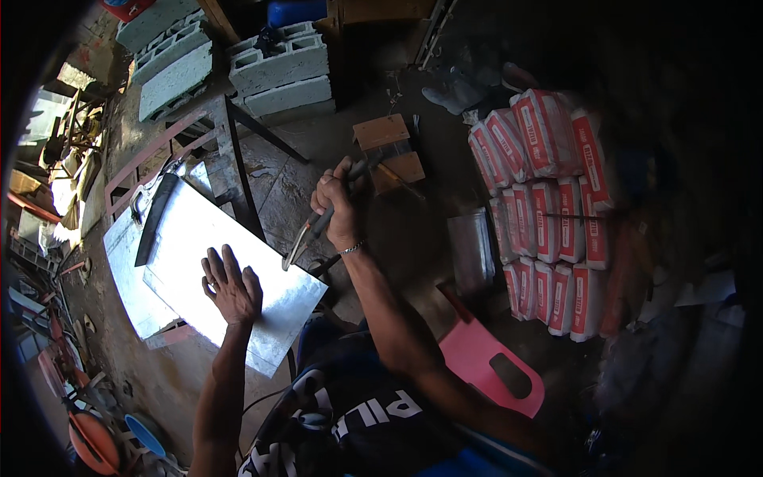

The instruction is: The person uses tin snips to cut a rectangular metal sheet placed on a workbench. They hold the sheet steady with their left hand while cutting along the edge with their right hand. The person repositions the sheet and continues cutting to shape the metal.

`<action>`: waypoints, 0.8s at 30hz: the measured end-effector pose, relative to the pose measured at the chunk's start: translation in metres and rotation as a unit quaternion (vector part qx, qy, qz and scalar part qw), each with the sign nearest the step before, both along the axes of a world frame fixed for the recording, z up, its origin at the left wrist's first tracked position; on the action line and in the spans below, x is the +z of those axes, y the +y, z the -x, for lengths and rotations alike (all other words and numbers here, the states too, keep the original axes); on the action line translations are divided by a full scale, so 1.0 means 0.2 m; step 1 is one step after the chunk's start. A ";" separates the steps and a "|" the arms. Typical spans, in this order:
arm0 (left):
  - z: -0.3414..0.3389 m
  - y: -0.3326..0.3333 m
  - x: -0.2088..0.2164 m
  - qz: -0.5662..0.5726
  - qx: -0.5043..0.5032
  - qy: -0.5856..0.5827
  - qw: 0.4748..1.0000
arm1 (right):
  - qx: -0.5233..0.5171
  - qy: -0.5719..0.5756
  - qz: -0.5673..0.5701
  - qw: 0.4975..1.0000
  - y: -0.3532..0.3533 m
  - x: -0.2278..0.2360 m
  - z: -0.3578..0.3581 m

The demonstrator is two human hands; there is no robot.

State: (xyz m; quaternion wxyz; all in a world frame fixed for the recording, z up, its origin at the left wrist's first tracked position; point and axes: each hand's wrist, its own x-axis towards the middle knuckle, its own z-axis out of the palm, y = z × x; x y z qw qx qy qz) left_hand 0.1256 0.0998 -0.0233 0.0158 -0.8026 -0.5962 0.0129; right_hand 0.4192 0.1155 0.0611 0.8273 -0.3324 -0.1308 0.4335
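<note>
A shiny sheet of metal (262,318) lies over a low metal frame in front of me, with another pale sheet (131,294) partly under it. My left hand (230,288) rests flat on the upper sheet, fingers spread. At the sheet's right edge, my right hand (338,208) is closed around a plier-like tool (304,236) with dark handles. Its pale metal jaws meet the edge; whether they grip the sheet I cannot tell. Across the sheet's far left end lies a dark bar (156,219), beside a metal clamp (141,199).
Concrete blocks (282,63) are stacked beyond the frame (238,167). A small brown wooden stool (383,133) stands ahead. Stacked red-and-white bags (548,222) fill the right, near a pink plastic chair (477,358). Clutter and an orange basin (91,441) lie at left.
</note>
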 end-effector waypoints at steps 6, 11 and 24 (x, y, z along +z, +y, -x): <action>0.00 -0.04 0.03 0.005 0.020 -0.013 1.000 | 0.025 -0.020 -0.038 0.999 -0.02 0.07 0.11; 0.00 -0.02 0.17 0.048 0.044 -0.085 0.994 | 0.045 0.055 -0.007 0.997 -0.05 -0.07 -0.01; 0.05 -0.07 0.16 -0.006 0.025 -0.180 0.983 | -0.068 0.054 0.198 0.976 -0.12 -0.37 -0.23</action>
